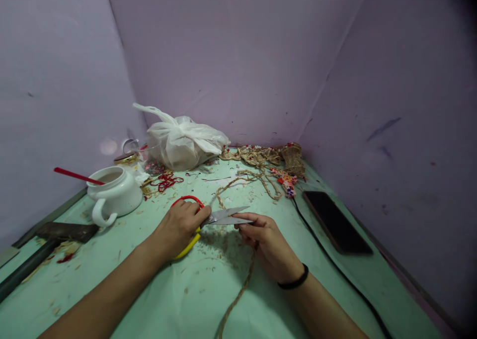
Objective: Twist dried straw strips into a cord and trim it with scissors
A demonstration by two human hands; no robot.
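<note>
My left hand [185, 225] is closed round a pair of scissors [223, 216] with a red and a yellow handle loop. The blades point right and stand slightly apart. Beside their tips, my right hand [266, 242] pinches a length of brown jute rope [240, 296] between thumb and fingers. One part of the rope hangs from under this hand toward the front edge. Another stretch loops over the table behind the blades. Whether the blades touch the rope is hidden by the fingers. A black band circles my right wrist.
Left stand a white pot [121, 192] with a red stick and a dark-headed hammer [67, 232]. A tied plastic bag [186, 142] and a rope spool [293, 159] sit at the back. A phone [335, 222] and a black cable [328, 257] lie right, on the green table [160, 306].
</note>
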